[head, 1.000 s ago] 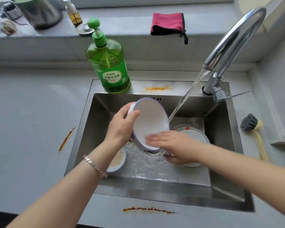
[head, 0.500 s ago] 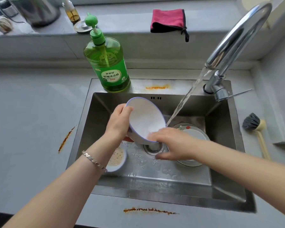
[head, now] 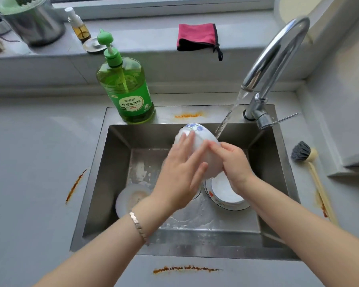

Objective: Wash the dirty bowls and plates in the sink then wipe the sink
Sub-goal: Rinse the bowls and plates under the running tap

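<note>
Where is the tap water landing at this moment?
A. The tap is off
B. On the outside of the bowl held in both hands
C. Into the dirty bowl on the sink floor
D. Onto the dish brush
B: the stream runs from the faucet onto the outside of the white bowl, held between the left hand and right hand.

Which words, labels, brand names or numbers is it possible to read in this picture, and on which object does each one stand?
"柠檬洗洁精": large white characters on the label of the green detergent bottle.
Small line above it on the same label: too blurred to read.
Small red and dark patches below it on the label: too small to read.
Bowl held in the hands: a blue flower pattern only, no text.
Nothing else carries writing.
</note>
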`<state>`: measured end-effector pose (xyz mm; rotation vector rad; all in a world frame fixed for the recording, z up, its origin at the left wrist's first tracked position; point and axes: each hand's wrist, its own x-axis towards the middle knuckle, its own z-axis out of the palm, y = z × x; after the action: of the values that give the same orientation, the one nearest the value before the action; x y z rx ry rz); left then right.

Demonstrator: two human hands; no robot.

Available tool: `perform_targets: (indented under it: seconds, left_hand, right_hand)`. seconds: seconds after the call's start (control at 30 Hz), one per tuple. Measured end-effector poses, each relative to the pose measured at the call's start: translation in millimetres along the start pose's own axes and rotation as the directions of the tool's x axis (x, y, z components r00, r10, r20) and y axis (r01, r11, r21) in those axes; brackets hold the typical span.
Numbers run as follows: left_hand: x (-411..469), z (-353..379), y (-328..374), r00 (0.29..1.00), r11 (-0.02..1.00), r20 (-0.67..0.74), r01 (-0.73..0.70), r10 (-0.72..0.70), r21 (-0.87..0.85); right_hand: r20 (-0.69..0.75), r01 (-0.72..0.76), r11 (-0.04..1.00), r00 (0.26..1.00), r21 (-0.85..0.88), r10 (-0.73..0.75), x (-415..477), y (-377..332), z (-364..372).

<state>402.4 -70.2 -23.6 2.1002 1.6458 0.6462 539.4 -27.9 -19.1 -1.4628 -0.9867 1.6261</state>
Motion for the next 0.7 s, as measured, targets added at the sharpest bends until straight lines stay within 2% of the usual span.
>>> perform_targets:
  seconds: [0.03, 0.07, 0.17, 0.2, 0.23, 0.27, 0.33, 0.4, 0.43, 0.5, 0.53, 0.57, 0.6, 0.7]
  left_hand:
    - [4.4, 10.4, 5.0, 0.997, 0.995, 0.004, -0.082, 0.082, 0.050]
    - [12.0, 15.9, 8.5, 0.998, 0.997, -0.006, -0.065, 0.066, 0.045]
    - [43.8, 14.0, 8.9, 0.972, 0.959, -0.017, 0.229, -0.235, -0.168]
    - [50.6, 14.7, 7.9, 0.951, 0.925, 0.014, 0.304, -0.309, -0.227]
    - [52.7, 15.8, 11.7, 0.947, 0.919, 0.044, 0.320, -0.319, -0.231]
    - [50.8, 17.2, 19.9, 0.964, 0.945, 0.032, 0.264, -0.263, -0.191]
    - [41.8, 26.7, 34.8, 0.998, 0.998, -0.015, 0.056, -0.057, -0.027]
    - [40.3, 29.3, 36.2, 0.998, 0.999, -0.059, -0.033, 0.035, 0.039]
    - [45.1, 27.0, 32.0, 0.994, 0.999, -0.101, -0.028, 0.030, 0.014]
    - [57.9, 14.6, 26.0, 0.978, 0.976, -0.155, 0.111, -0.141, -0.187]
    - [63.5, 11.4, 24.8, 0.961, 0.940, -0.129, 0.201, -0.243, -0.274]
    - [66.8, 10.9, 25.3, 0.949, 0.924, -0.109, 0.254, -0.295, -0.287]
    - [66.6, 10.9, 30.5, 0.957, 0.948, -0.124, 0.231, -0.261, -0.218]
    - [60.7, 15.6, 32.6, 0.987, 0.999, -0.154, -0.035, 0.038, 0.025]
  right_hand:
    - [-0.016, -0.001, 1.000, 1.000, -0.007, 0.001, -2.3, -1.1, -2.9]
    - [-0.028, -0.001, 1.000, 1.000, -0.013, 0.001, -5.1, -2.1, -5.8]
    - [-0.047, 0.005, 0.999, 0.999, -0.046, -0.007, -14.6, -4.7, -15.5]
    - [-0.058, 0.007, 0.999, 0.998, -0.045, -0.009, -15.8, -5.9, -18.6]
    - [-0.073, -0.001, 1.000, 0.997, -0.029, -0.002, -16.0, -7.7, -20.9]
    - [-0.085, -0.007, 1.000, 0.996, -0.002, 0.007, -15.4, -9.4, -22.4]
    - [-0.096, -0.022, 1.000, 0.995, 0.021, 0.024, -12.8, -15.4, -21.9]
    - [-0.098, -0.022, 1.000, 0.995, 0.018, 0.024, -10.6, -19.3, -20.6]
    - [-0.093, -0.012, 1.000, 0.996, 0.016, 0.013, -9.0, -19.8, -21.3]
    - [-0.080, 0.002, 1.000, 0.997, 0.014, -0.001, -8.2, -21.5, -21.9]
    - [-0.075, -0.003, 1.000, 0.997, 0.018, 0.005, -8.0, -22.1, -21.7]
    - [-0.076, -0.010, 1.000, 0.997, 0.023, 0.012, -7.4, -22.4, -21.4]
    - [-0.080, -0.012, 1.000, 0.997, 0.025, 0.013, -6.4, -23.9, -20.6]
    - [-0.079, -0.009, 0.999, 0.997, 0.041, 0.012, -1.5, -27.0, -18.0]
